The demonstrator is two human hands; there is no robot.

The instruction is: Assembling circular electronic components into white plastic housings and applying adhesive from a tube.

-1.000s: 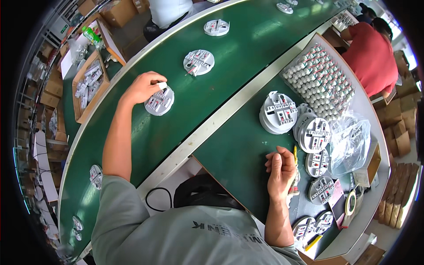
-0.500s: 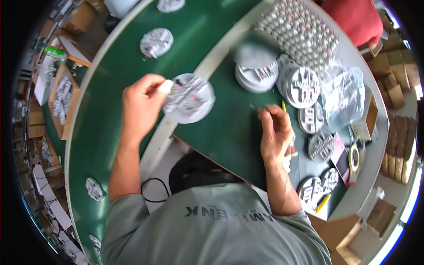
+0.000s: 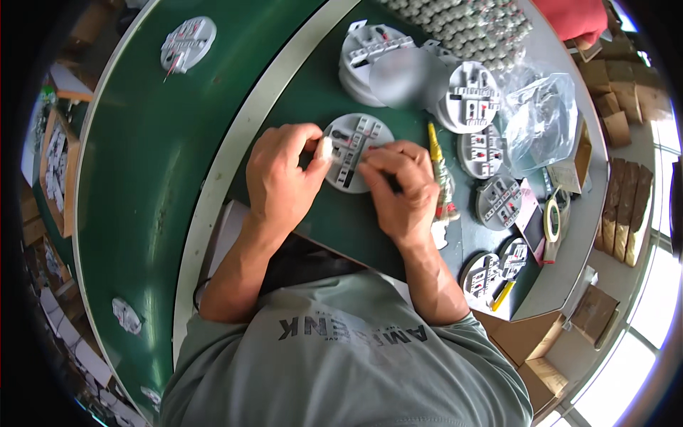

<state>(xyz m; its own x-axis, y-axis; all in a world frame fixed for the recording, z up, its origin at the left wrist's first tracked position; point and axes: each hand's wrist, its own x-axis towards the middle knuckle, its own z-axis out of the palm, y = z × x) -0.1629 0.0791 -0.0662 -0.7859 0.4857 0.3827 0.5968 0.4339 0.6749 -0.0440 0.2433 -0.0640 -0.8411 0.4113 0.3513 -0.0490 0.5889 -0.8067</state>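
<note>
A round light-grey plastic disc [image 3: 353,183] with raised slots, dark strips and small red parts is on the green tabletop in front of me. My left hand [image 3: 288,174] pinches its left edge, with something white covering a fingertip. Over the disc's right side, my right hand [image 3: 404,188] has its thumb and fingers pressed together. Whatever those fingers may hold is too small or hidden to name. Just right of that hand lies a tube [image 3: 442,174] with a yellow tapered nozzle, its lower part red and green.
Stacked discs [image 3: 363,78] stand beyond my hands, with another stack [image 3: 473,99] to their right. A clear plastic bag [image 3: 544,121], a tape roll [image 3: 551,219] and a yellow-handled tool [image 3: 503,295] lie rightward. A pale rail [image 3: 238,167] borders the green belt [image 3: 153,185] carrying spaced discs.
My left hand has brought the disc rightward from over the rail to the tabletop. My right hand has moved left to meet it. The view has shifted too.
</note>
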